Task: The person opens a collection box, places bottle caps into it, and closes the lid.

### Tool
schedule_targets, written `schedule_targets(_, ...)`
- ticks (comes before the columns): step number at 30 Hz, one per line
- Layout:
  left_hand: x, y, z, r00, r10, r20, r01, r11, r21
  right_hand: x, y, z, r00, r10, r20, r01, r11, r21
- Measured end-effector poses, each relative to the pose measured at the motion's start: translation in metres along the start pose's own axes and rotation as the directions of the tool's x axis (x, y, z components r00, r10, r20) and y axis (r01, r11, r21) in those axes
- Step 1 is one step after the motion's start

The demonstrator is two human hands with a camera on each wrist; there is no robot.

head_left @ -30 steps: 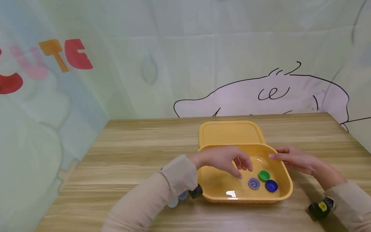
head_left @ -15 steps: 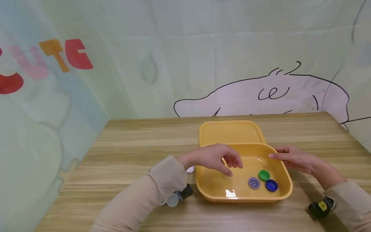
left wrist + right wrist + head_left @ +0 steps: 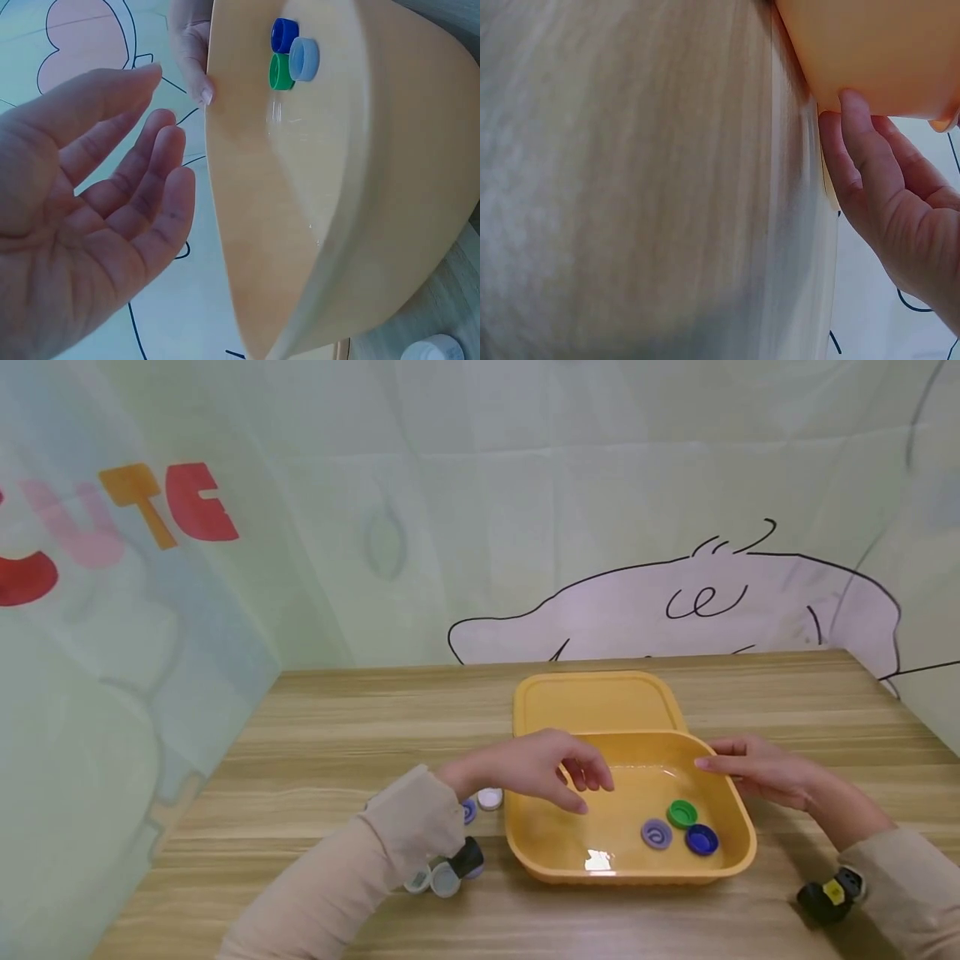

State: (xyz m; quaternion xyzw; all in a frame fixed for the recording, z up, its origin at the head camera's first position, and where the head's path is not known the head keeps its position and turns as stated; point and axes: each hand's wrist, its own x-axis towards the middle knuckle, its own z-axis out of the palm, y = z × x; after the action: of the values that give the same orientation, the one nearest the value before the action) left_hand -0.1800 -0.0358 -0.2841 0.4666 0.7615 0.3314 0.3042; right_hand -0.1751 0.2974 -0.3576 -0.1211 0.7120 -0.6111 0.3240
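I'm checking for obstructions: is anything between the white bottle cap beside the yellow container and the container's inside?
Yes: the left wall of the yellow container stands between the white bottle cap and the inside, and the left hand hovers above that side. The cap would probably need lifting over.

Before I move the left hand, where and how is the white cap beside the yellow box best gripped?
Pinch the white cap by its near and far edges, probably, bringing the left hand down from above. It lies flat on the table, with the yellow box close on its right and a bluish-purple cap close on its left, leaving less room at those sides.
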Motion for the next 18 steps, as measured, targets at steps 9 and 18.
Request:
schedule_targets(9, -0.011, -0.004, -0.001, 1.000, -0.011, -0.025, 0.010, 1.000, -0.009, 0.000, 0.000, 0.000, 1.000, -0.002, -0.002, 0.002, 1.000, -0.007)
schedule_targets(18, -0.023, -0.012, 0.001, 0.999, -0.020, -0.040, 0.018, 0.999, -0.038, 0.001, 0.001, 0.000, 1.000, 0.003, -0.010, -0.003, 1.000, -0.012)
